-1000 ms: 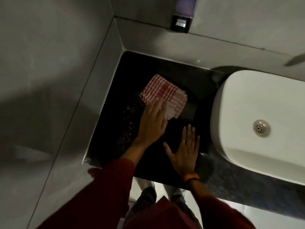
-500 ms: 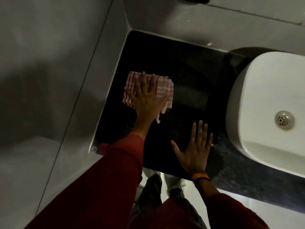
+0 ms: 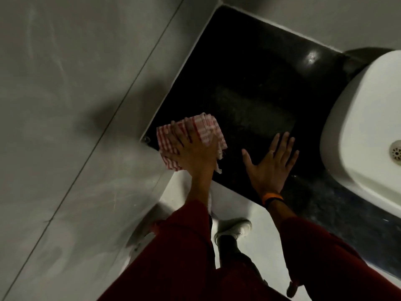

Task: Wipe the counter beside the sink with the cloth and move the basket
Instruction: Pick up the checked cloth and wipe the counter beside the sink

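A folded red-and-white checked cloth lies at the near left corner of the black counter, partly over the front edge. My left hand presses flat on the cloth, fingers spread across it. To its right, my right hand rests flat on the counter with fingers apart and nothing in it; it wears a ring and an orange wristband. No basket is in view.
A white sink basin with a metal drain sits at the right on the counter. Grey tiled walls close the left and back sides. Below the counter edge are a pale floor and my white shoe.
My left hand has dragged the cloth from the back middle of the counter toward the left wall and down to the near left corner. My right hand stayed flat on the counter.
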`<state>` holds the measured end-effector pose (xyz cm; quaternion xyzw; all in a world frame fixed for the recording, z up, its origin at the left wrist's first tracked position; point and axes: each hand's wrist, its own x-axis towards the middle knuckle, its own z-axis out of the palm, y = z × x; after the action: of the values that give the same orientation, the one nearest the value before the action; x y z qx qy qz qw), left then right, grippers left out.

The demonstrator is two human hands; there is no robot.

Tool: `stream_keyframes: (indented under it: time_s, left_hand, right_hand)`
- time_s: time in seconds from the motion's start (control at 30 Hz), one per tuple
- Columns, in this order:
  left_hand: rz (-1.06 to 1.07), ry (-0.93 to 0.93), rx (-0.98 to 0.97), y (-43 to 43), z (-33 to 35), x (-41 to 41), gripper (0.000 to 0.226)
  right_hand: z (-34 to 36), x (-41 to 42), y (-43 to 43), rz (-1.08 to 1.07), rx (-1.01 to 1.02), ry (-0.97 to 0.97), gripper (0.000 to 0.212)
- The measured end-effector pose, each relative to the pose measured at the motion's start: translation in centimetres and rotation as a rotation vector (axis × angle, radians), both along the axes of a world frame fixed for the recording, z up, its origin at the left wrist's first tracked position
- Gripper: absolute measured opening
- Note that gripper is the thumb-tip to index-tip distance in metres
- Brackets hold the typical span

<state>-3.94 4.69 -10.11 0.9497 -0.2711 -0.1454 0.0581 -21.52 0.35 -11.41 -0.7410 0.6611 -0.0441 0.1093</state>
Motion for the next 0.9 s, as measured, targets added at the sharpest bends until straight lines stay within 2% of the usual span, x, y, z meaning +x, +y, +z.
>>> stream_keyframes:
  time_s: [0.13, 0.23, 0.27, 0.37, 0.43, 0.5, 0.63, 0.77, 0.9]
  left_hand:
    - [0.193, 0.296, -0.043, -0.1, 2.7, -1.8, 0.099]
    - [0.312, 0.574, -0.175, -1.1, 5.1, 0.2, 0.092]
    - [0.335, 0.606, -0.200, -1.3, 5.9, 1.2, 0.089]
    - [0.278, 0.516, -0.265, -1.7, 7.3, 4.1, 0.079]
    - [0.132, 0.394, -0.312, -2.0, 7.2, 6.0, 0.072]
    - [-0.007, 0.306, -0.365, -2.3, 6.7, 7.6, 0.065]
    - [-0.243, 0.249, -0.409, -2.7, 5.2, 9.2, 0.057]
    - [-0.530, 0.196, -0.358, -4.0, 3.6, 9.0, 0.054]
    - [-0.700, 0.183, -0.336, -5.5, 2.6, 7.6, 0.051]
  right_hand:
    - [1.4, 0.2, 0.7, 0.026, 0.013, -0.074, 0.103]
    - [2.9, 3.3, 2.7, 0.169, -0.095, -0.189, 0.085]
    - [3.5, 5.3, 3.7, 0.237, -0.102, -0.238, 0.080]
    - [4.3, 12.3, 7.1, 0.466, -0.043, -0.350, 0.072]
    - [3.5, 14.7, 8.8, 0.573, 0.039, -0.284, 0.064]
    - [2.3, 14.0, 8.8, 0.651, 0.084, -0.205, 0.056]
    - [1.8, 8.3, 7.8, 0.814, 0.075, -0.188, 0.059]
    - [3.7, 1.6, 7.8, 0.845, 0.173, -0.187, 0.051]
    - [6.6, -1.9, 7.6, 0.620, 0.429, -0.340, 0.036]
